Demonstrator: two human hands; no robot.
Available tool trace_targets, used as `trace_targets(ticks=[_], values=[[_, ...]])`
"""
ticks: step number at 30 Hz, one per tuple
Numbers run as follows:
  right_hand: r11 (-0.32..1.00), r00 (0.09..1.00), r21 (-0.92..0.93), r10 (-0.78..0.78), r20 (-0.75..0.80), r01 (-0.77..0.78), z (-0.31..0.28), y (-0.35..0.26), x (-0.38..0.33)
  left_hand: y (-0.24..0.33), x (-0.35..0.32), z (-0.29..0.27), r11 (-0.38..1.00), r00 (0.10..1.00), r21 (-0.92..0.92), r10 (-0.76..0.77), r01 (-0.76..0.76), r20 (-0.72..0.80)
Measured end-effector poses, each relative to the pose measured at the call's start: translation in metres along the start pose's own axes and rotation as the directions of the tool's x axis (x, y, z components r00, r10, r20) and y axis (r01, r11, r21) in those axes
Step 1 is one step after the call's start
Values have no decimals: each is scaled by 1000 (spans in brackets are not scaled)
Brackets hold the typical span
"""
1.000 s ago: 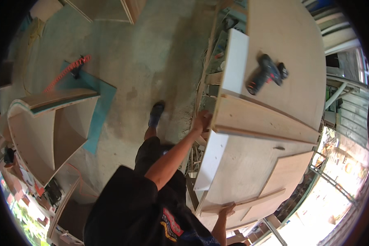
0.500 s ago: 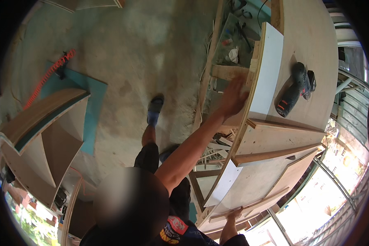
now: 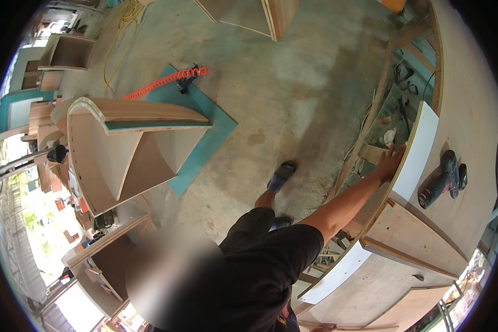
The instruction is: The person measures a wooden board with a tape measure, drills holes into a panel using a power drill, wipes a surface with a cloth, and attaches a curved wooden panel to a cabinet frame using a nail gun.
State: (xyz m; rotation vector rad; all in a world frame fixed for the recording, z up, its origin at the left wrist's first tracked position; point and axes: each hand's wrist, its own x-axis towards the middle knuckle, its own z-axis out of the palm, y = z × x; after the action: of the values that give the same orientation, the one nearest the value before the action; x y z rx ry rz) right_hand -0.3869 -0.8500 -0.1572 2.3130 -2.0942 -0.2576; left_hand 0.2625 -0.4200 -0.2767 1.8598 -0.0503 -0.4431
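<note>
At far left, the dark lens rim cuts off a row of workshop furniture, too small and glare-washed to tell apart; right of it, a curved plywood cabinet (image 3: 149,112) stands over one edge of a teal sheet (image 3: 218,124), hiding much of it. A coiled orange hose (image 3: 166,82) crosses that sheet's upper corner beside a black tool (image 3: 188,82) whose type is unclear. A smeared patch covers the lower middle, next to the person's dark sleeve and one shoe (image 3: 282,176). The right hand (image 3: 323,328) is sliced off by the bottom border, so its grip cannot be told. Above it, a lower white strip (image 3: 337,275) lies along the worktable's left edge, with shadowed scraps beneath. The left hand (image 3: 390,165), fingers extended, touches the plywood edge of an upper white strip (image 3: 418,152), also along the worktable's left edge; whether it clasps is hidden. Between the strips, a tapered plywood piece (image 3: 415,235) runs toward the right edge. A cordless drill (image 3: 440,180) lies right of the upper strip on the worktable (image 3: 465,83), whose far right bends into blackness.
</note>
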Motion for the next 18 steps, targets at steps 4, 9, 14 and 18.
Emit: trace_targets(ticks=[4,9,14,18], values=[[982,985,80,-173,27,170,12,-79,41,-91,14,-29,943,903,331,117,30,-413],[978,987,135,-162,0,160,19,-43,40,-25,-5,-26,978,989,197,94,-71,-111],[935,940,125,-339,32,333,30,-49,68,-31,-35,-40,975,938,-89,-222,206,-268],[854,997,518,-70,27,46,25,-73,68,-99,-117,1,957,881,-75,-289,282,-375]])
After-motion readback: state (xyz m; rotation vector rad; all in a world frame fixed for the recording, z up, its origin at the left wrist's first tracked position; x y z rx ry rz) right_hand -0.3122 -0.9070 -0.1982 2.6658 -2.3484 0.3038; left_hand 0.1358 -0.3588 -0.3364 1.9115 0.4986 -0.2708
